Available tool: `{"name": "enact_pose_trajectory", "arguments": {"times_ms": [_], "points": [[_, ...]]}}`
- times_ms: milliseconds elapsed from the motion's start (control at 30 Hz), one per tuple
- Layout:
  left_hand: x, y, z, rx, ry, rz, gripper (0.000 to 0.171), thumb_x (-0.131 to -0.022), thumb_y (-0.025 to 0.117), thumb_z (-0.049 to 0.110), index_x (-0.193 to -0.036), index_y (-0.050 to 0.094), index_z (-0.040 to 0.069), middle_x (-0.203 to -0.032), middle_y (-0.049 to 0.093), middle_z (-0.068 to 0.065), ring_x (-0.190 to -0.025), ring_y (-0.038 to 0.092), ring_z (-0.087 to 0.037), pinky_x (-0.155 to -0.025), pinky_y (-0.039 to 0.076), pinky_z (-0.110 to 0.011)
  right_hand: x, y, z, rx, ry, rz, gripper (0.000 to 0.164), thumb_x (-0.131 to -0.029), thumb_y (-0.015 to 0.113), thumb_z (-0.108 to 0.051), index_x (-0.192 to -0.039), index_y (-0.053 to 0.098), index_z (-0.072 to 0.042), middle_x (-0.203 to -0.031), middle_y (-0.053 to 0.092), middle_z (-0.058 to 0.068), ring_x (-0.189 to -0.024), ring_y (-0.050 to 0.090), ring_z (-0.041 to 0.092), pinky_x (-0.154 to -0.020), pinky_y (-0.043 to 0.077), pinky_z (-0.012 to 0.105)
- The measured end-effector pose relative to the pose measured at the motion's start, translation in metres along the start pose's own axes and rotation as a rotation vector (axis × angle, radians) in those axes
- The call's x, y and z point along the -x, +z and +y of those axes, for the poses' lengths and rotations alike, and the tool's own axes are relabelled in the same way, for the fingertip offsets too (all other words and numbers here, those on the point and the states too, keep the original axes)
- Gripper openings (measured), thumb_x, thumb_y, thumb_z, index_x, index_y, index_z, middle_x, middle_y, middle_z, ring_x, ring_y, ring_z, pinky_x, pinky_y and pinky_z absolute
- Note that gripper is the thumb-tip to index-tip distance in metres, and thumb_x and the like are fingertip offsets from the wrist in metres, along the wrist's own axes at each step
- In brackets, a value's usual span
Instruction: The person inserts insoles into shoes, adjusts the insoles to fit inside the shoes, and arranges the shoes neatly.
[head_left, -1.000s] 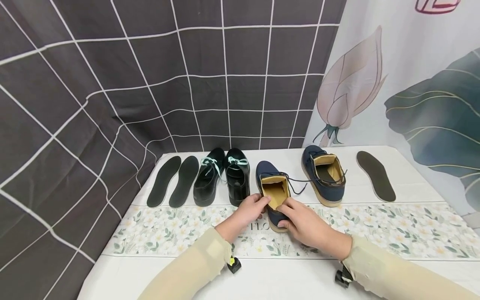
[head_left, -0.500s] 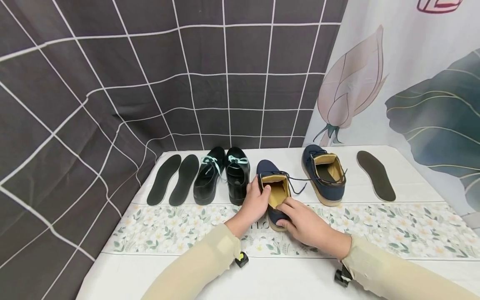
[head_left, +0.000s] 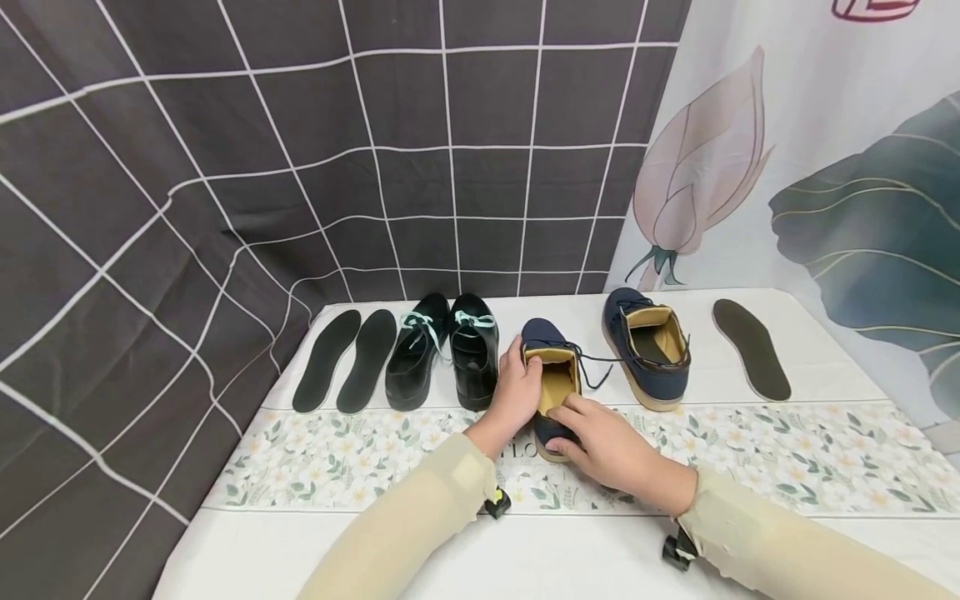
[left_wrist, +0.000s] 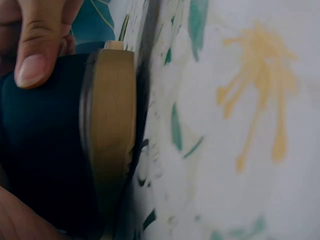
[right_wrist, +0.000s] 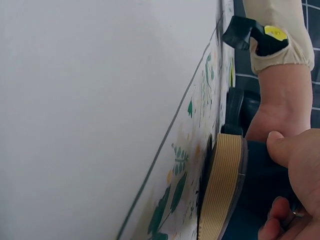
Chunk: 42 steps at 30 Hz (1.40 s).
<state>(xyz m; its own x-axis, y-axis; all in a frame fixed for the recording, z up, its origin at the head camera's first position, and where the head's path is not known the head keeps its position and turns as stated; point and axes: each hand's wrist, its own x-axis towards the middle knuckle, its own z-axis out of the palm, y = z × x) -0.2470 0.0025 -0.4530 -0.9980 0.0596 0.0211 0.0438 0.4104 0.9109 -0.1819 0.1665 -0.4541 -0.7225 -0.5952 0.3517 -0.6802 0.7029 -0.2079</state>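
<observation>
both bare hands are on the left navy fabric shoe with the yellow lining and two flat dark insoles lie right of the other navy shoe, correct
Not quite: the head view shows only one flat dark insole right of the other tan-soled navy shoe. The left hand and right hand are indeed on the left navy fabric shoe with the yellow lining.

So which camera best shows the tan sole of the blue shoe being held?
The right wrist view: it shows the tan sole close up and clearly ridged. The left wrist view is close too, but blurred; the head view shows only a small, thin strip of it.
</observation>
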Motion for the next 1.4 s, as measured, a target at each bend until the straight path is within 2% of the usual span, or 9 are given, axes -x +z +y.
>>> {"name": "enact_pose_trajectory", "arguments": {"times_ms": [200, 333, 500, 567, 633, 800, 1033, 1200, 1400], "points": [[0.0, 0.003, 0.0, -0.03, 0.005, 0.014, 0.054, -0.109, 0.035, 0.031, -0.16, 0.022, 0.017, -0.158, 0.031, -0.019, -0.139, 0.043, -0.038, -0.114, 0.034, -0.052, 0.0, -0.004, 0.001, -0.048, 0.003, -0.018, 0.034, -0.095, 0.068, -0.037, -0.121, 0.066, -0.014, -0.105, 0.059, -0.005, -0.083, 0.053, 0.007, -0.071, 0.048, 0.029], [0.0, 0.003, -0.001, -0.043, -0.005, 0.015, 0.054, -0.109, 0.034, 0.032, -0.16, 0.022, 0.017, -0.156, 0.033, -0.02, -0.139, 0.043, -0.039, -0.114, 0.034, -0.052, 0.001, -0.013, 0.011, -0.068, 0.002, 0.043, 0.035, -0.099, 0.063, -0.033, -0.124, 0.066, -0.008, -0.115, 0.062, 0.003, -0.096, 0.064, 0.015, -0.082, 0.055, 0.038], [0.0, 0.004, -0.003, -0.024, -0.029, 0.013, 0.055, -0.109, 0.035, 0.032, -0.16, 0.022, 0.017, -0.156, 0.033, -0.02, -0.139, 0.043, -0.039, -0.115, 0.034, -0.052, -0.003, -0.031, 0.043, 0.218, 0.023, 0.215, 0.035, -0.091, 0.068, -0.017, -0.121, 0.066, 0.0, -0.109, 0.064, 0.014, -0.09, 0.061, 0.029, -0.078, 0.051, 0.045], [0.0, 0.004, -0.004, -0.019, -0.038, 0.017, 0.054, -0.109, 0.035, 0.032, -0.16, 0.023, 0.018, -0.156, 0.033, -0.019, -0.138, 0.044, -0.039, -0.115, 0.034, -0.052, -0.005, -0.035, 0.052, 0.347, 0.079, 0.22, 0.04, -0.086, 0.07, -0.015, -0.122, 0.065, 0.002, -0.106, 0.067, 0.017, -0.085, 0.057, 0.033, -0.075, 0.047, 0.046], [0.001, 0.004, -0.004, -0.021, -0.048, 0.02, 0.054, -0.109, 0.035, 0.033, -0.16, 0.023, 0.02, -0.156, 0.034, -0.019, -0.138, 0.045, -0.039, -0.114, 0.034, -0.052, -0.004, -0.036, 0.056, 0.389, 0.138, 0.155, 0.043, -0.087, 0.069, -0.017, -0.124, 0.064, 0.004, -0.107, 0.07, 0.019, -0.082, 0.055, 0.033, -0.073, 0.043, 0.045], [0.004, 0.005, -0.003, -0.026, -0.063, 0.012, 0.054, -0.109, 0.034, 0.034, -0.16, 0.022, 0.02, -0.155, 0.036, -0.019, -0.136, 0.046, -0.04, -0.113, 0.036, -0.052, 0.001, -0.027, 0.046, 0.266, 0.221, -0.026, 0.042, -0.093, 0.065, -0.02, -0.127, 0.062, 0.004, -0.115, 0.068, 0.021, -0.09, 0.062, 0.034, -0.08, 0.05, 0.047], [0.002, 0.006, -0.004, -0.008, -0.054, 0.017, 0.055, -0.109, 0.034, 0.034, -0.16, 0.023, 0.019, -0.154, 0.037, -0.02, -0.137, 0.045, -0.039, -0.114, 0.035, -0.052, 0.0, -0.023, 0.041, 0.19, 0.258, -0.016, 0.04, -0.093, 0.065, -0.015, -0.13, 0.061, 0.0, -0.125, 0.061, 0.023, -0.109, 0.063, 0.041, -0.091, 0.051, 0.053], [0.0, 0.006, -0.005, 0.0, -0.057, 0.022, 0.055, -0.109, 0.035, 0.034, -0.16, 0.023, 0.017, -0.153, 0.038, -0.02, -0.137, 0.046, -0.039, -0.114, 0.035, -0.052, 0.004, -0.021, 0.041, 0.17, 0.244, -0.067, 0.035, -0.094, 0.064, -0.016, -0.125, 0.063, 0.0, -0.116, 0.065, 0.019, -0.104, 0.066, 0.036, -0.089, 0.053, 0.05], [-0.002, 0.004, -0.004, -0.028, -0.068, 0.019, 0.056, -0.108, 0.034, 0.038, -0.159, 0.026, 0.016, -0.151, 0.04, -0.021, -0.136, 0.046, -0.039, -0.114, 0.035, -0.052, 0.01, -0.019, 0.043, 0.132, 0.238, -0.041, 0.03, -0.093, 0.065, -0.014, -0.121, 0.065, -0.003, -0.112, 0.063, 0.014, -0.098, 0.067, 0.03, -0.082, 0.055, 0.045]]}}
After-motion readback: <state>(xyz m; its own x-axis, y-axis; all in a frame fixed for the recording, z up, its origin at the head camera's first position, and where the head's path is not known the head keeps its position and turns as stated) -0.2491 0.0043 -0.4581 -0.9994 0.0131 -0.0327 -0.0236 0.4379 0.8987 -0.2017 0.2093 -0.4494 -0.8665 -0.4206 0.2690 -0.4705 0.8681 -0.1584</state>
